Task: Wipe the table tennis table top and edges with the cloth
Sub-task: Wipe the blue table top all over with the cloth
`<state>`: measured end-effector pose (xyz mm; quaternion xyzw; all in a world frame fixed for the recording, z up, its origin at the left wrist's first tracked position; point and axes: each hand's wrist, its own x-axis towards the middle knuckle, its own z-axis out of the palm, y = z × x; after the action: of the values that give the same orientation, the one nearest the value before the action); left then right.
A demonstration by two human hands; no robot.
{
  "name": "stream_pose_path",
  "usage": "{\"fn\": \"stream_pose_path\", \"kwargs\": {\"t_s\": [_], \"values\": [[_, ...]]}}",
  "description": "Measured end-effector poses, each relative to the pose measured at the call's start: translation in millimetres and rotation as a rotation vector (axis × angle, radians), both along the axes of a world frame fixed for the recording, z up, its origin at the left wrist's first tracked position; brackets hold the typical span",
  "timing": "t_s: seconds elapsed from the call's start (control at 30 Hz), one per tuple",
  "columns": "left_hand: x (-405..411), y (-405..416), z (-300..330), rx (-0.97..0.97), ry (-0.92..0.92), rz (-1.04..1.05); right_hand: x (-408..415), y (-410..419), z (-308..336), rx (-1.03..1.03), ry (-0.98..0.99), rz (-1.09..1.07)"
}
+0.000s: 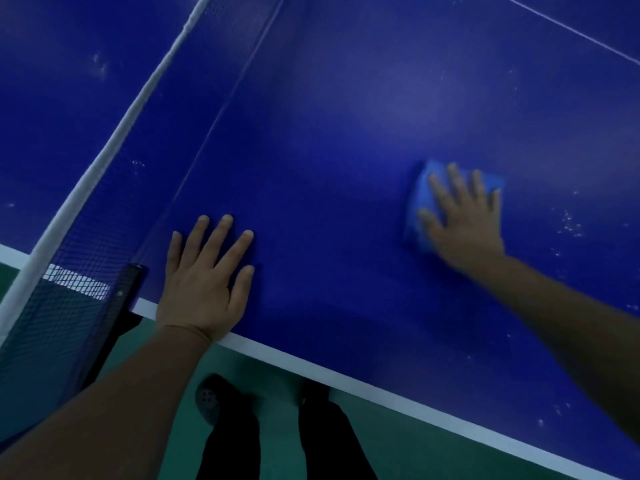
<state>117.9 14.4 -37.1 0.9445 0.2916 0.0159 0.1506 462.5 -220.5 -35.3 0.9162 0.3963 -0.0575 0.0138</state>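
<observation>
Two hands flat on a blue table tennis table (pixel 346 140).
Right hand (pixel 462 216), fingers spread, presses a blue cloth (pixel 420 192); left hand (pixel 204 282) rests open near the net (pixel 86 237).

Green floor (pixel 273 379) below, dim light, black net post (pixel 130 289) at left

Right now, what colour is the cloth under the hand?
Light blue: the square cloth under the right hand, head view.
</observation>
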Motion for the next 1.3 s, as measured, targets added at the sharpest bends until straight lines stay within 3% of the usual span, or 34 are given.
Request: {"fn": "stream_pose_path", "kwargs": {"t_s": [0.1, 0.17, 0.27, 0.37, 0.47, 0.53, 0.6, 0.67, 0.7, 0.77, 0.83, 0.9, 0.97, 1.07, 1.23, 1.3], "values": [[0, 1, -1, -0.001, 0.000, 0.007, 24, 29, 11, 0.010, 0.116, -0.394], [0, 0, -1, 0.000, -0.009, 0.006, -6, 56, 9, 0.020, 0.083, -0.424], [1, 1, 0, -0.013, -0.010, 0.018, -95, 84, 1, 0.033, 0.008, -0.126], [1, 1, 1, -0.016, -0.011, 0.021, -170, 82, 0, 0.054, 0.067, 0.236], [1, 2, 3, -0.024, -0.007, 0.020, -142, 64, -1, 0.048, 0.057, 0.445], [1, 2, 3, -0.035, -0.001, 0.014, -93, 50, -1, 0.002, -0.009, 0.290], [1, 3, 3, -0.042, 0.008, 0.015, -53, 42, 6, -0.029, 0.055, -0.101], [1, 3, 4, -0.052, 0.025, 0.018, -53, 54, 11, -0.002, 0.106, -0.417], [1, 3, 4, -0.055, 0.030, 0.018, -69, 66, 10, 0.002, 0.098, -0.463], [1, 5, 5, -0.077, 0.040, 0.012, -122, 87, 4, 0.014, 0.050, -0.367], [1, 6, 6, -0.087, 0.051, 0.005, -195, 89, 1, 0.085, 0.046, -0.134], [1, 6, 6, -0.082, 0.054, -0.003, -254, 62, 3, 0.091, 0.085, 0.075], [1, 6, 6, -0.084, 0.063, -0.011, -263, 25, 6, 0.067, 0.114, 0.168], [0, 5, 8, -0.091, 0.082, -0.020, -215, -27, 1, -0.009, 0.057, -0.031], [-1, 3, 10, -0.091, 0.082, -0.028, -162, -22, 8, 0.010, 0.110, -0.772], [-1, 3, 9, -0.094, 0.084, -0.022, -195, 23, 3, 0.052, 0.024, -0.697]]}}
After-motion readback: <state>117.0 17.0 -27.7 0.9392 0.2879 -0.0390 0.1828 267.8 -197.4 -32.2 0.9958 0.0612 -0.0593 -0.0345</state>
